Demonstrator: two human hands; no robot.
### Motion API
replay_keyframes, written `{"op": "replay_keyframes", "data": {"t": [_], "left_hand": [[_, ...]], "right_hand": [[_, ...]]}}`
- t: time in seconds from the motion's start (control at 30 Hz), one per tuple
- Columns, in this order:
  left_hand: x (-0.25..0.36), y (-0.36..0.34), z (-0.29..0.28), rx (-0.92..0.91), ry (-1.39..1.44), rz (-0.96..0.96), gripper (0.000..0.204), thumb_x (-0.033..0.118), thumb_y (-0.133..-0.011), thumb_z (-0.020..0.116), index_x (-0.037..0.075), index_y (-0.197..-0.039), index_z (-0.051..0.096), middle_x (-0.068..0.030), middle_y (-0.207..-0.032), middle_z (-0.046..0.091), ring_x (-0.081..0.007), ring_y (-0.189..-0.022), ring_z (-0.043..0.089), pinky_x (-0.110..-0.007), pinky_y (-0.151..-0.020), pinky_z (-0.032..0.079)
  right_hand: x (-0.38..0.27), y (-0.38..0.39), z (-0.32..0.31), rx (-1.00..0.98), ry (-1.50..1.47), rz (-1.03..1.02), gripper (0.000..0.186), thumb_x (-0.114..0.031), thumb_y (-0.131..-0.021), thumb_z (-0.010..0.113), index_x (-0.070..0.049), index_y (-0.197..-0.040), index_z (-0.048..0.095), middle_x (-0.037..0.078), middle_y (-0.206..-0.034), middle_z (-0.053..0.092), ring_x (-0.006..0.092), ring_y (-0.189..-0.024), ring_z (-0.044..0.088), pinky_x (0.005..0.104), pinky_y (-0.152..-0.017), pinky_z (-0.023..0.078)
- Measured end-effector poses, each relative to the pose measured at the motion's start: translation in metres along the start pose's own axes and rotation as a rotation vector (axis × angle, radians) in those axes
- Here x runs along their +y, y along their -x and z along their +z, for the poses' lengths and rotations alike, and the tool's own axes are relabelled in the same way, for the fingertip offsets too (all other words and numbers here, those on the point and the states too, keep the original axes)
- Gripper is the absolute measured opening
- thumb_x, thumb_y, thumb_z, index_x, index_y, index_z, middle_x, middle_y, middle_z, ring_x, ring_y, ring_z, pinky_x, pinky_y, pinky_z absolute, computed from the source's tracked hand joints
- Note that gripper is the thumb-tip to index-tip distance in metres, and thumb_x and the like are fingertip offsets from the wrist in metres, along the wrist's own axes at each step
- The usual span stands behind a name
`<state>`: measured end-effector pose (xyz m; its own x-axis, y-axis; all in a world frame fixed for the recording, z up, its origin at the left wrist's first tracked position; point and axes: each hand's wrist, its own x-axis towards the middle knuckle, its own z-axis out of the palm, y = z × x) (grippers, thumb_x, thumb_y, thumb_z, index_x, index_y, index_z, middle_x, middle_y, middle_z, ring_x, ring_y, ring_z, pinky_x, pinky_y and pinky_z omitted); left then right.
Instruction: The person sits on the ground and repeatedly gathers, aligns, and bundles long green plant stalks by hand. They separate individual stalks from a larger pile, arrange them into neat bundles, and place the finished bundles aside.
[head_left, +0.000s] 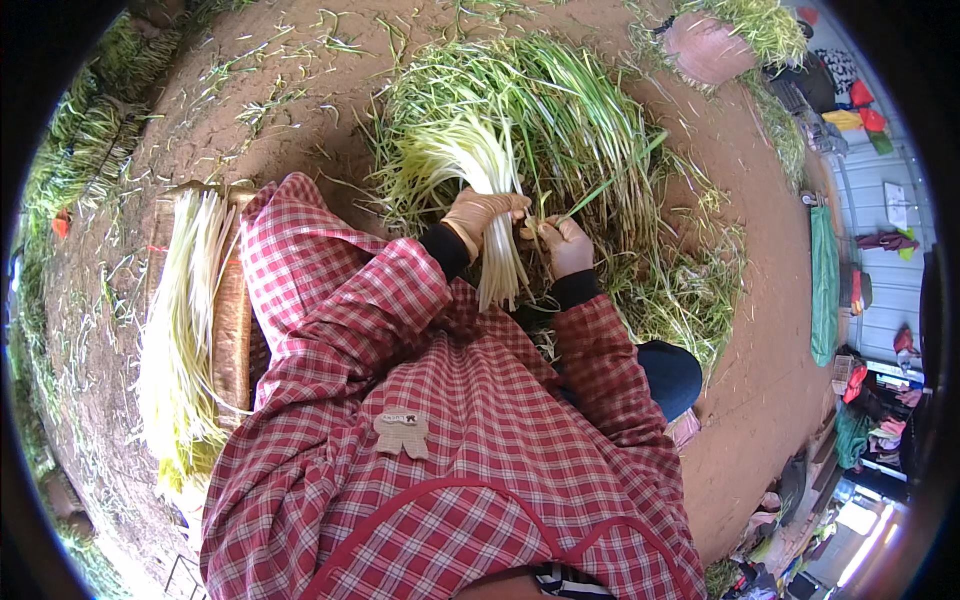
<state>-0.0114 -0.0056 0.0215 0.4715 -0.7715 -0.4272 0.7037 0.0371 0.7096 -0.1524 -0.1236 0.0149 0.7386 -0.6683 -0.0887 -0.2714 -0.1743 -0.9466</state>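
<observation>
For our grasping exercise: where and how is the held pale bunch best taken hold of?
Probably around the narrow part of the pale bunch, where the left hand holds it, coming from the left: it gathers there but fans out beyond, and the right hand is close on the other side.

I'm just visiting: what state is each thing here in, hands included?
Left hand: closed around the pale bundle
Right hand: partly curled, grip unclear
Pale bundle: gathered, one end fanned out
Green pile: heaped loose on the ground
Left-side stalks: laid lengthwise on a brown support
</observation>
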Motion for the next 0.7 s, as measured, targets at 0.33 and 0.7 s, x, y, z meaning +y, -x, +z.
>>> {"op": "replay_keyframes", "data": {"t": [0.33, 0.7], "left_hand": [[0.071, -0.009, -0.033, 0.025, 0.329, 0.356, 0.034, 0.005, -0.089, 0.059, -0.002, -0.121, 0.053, -0.0104, -0.094, 0.066, -0.0159, -0.067, 0.060, -0.027, -0.062, 0.053], [0.043, -0.010, -0.018, 0.043, 0.300, 0.076, 0.029, 0.008, -0.088, 0.062, 0.002, -0.117, 0.059, -0.0040, -0.086, 0.065, -0.0122, -0.067, 0.059, -0.026, -0.062, 0.052]], "right_hand": [[0.044, 0.028, -0.143, -0.401, 1.358, 0.037, 0.021, -0.030, -0.086, 0.062, -0.012, -0.097, 0.063, 0.015, -0.081, 0.067, 0.0291, -0.078, 0.065, 0.0422, -0.068, 0.051], [-0.016, 0.023, -0.050, -0.368, 0.521, 0.016, 0.044, -0.025, -0.087, 0.064, -0.005, -0.124, 0.053, 0.010, -0.114, 0.063, 0.0239, -0.100, 0.061, 0.0306, -0.088, 0.047]]}}
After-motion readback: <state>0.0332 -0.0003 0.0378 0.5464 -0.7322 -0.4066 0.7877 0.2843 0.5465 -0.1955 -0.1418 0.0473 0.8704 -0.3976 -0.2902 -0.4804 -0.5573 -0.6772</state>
